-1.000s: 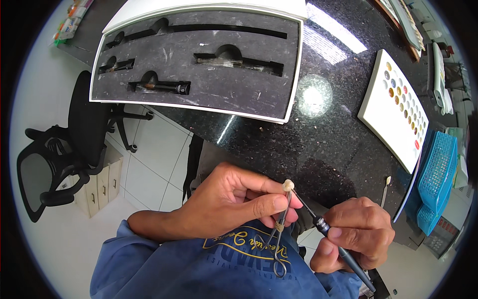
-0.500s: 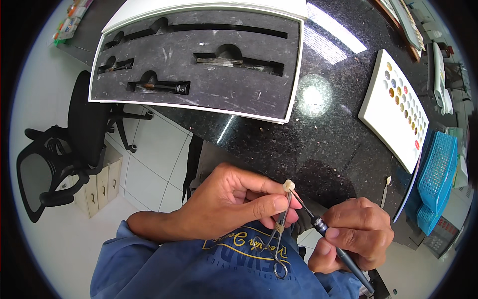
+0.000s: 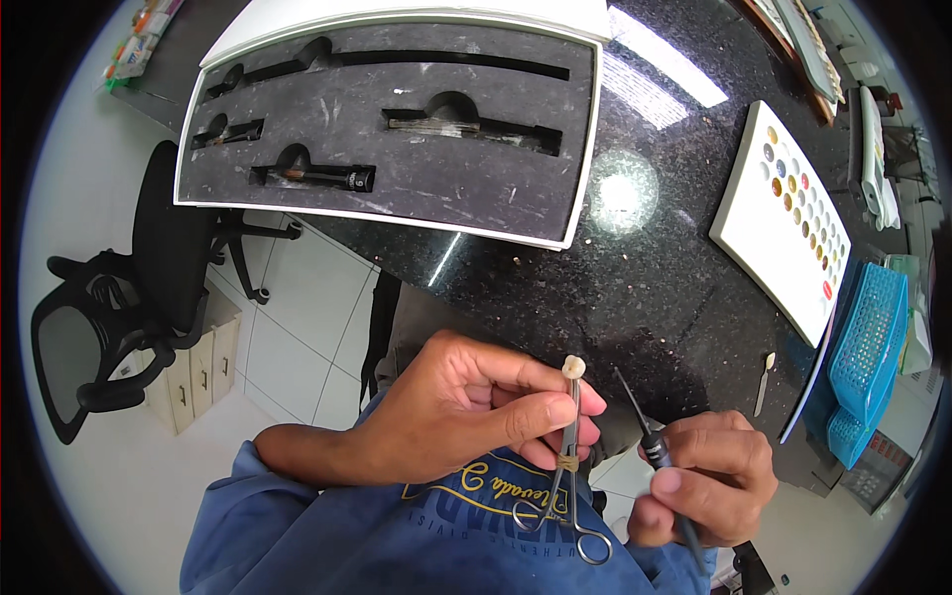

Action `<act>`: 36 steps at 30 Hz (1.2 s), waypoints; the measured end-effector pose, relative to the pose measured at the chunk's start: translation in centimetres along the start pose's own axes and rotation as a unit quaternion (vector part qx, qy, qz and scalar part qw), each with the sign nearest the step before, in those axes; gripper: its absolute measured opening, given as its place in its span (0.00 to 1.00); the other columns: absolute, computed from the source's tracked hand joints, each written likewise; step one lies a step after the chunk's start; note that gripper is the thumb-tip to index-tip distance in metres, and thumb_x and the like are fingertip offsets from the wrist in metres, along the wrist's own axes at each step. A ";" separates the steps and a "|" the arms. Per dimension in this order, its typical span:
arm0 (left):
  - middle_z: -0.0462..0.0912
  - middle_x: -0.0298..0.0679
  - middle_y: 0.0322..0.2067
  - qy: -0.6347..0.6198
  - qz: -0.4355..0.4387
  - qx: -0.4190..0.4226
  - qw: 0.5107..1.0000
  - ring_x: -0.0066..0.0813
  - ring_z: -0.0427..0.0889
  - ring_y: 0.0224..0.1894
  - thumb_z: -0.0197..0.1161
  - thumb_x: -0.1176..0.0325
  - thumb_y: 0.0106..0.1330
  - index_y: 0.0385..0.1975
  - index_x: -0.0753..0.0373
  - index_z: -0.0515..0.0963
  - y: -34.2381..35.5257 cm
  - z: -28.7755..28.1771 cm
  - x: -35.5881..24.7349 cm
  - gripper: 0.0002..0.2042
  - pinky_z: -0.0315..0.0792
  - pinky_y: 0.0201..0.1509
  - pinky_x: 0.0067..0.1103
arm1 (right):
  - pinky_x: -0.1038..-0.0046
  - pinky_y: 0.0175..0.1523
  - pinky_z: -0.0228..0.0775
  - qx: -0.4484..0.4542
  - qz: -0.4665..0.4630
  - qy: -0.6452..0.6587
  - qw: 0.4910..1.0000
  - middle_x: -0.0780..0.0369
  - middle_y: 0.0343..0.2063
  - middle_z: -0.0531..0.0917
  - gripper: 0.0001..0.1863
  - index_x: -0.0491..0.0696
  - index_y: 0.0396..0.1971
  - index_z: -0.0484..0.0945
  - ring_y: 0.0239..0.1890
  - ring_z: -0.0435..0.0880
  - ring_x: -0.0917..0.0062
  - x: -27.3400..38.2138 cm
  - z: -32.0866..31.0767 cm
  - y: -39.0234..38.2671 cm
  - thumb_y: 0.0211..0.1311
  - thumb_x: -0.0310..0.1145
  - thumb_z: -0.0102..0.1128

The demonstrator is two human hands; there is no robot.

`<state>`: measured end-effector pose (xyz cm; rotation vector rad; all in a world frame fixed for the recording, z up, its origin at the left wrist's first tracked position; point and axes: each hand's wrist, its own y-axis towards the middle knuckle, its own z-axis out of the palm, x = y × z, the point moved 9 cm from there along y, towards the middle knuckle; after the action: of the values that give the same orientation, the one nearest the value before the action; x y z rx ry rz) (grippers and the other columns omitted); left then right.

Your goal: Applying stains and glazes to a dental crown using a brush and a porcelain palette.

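Note:
My left hand (image 3: 496,402) pinches a steel hemostat (image 3: 569,436) between thumb and fingers, its ring handles hanging down toward me. Tan banding wraps the hemostat below its jaws. At its tip sits a small cream-coloured tooth crown (image 3: 573,367). My right hand (image 3: 709,481) is closed round a fine brush (image 3: 654,451) with a dark handle, held like a pen. The brush's thin tip points up and left, apart from the crown by a small gap.
An open white case (image 3: 397,129) with grey foam holds brushes in cut-out slots. To the right lie a white palette (image 3: 739,223) with coloured wells, a small metal tool with a pale tip (image 3: 763,384) and blue perforated baskets (image 3: 863,367). A black chair (image 3: 159,268) stands left of the dark stone counter (image 3: 496,283).
The brush tip has come away from the crown, moving right with my right hand. The hemostat has turned in my left hand, so both ring handles now show.

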<state>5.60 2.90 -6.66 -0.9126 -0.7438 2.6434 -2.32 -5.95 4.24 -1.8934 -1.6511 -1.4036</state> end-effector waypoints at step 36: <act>0.80 0.49 0.36 0.024 -0.001 -0.008 1.000 0.31 0.81 0.38 0.54 0.74 0.65 0.41 0.75 0.75 0.4 0.4 -0.2 0.11 0.79 0.37 0.18 | 0.79 0.24 0.72 -0.023 0.044 -0.049 0.998 0.62 0.22 0.75 0.07 0.49 0.27 0.73 0.21 0.78 0.77 0.0 -0.3 0.0 0.48 0.28 0.62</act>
<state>5.49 2.33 -6.44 -0.9750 -0.7564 2.6087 -2.45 -6.16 4.35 -2.0649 -1.5692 -1.3457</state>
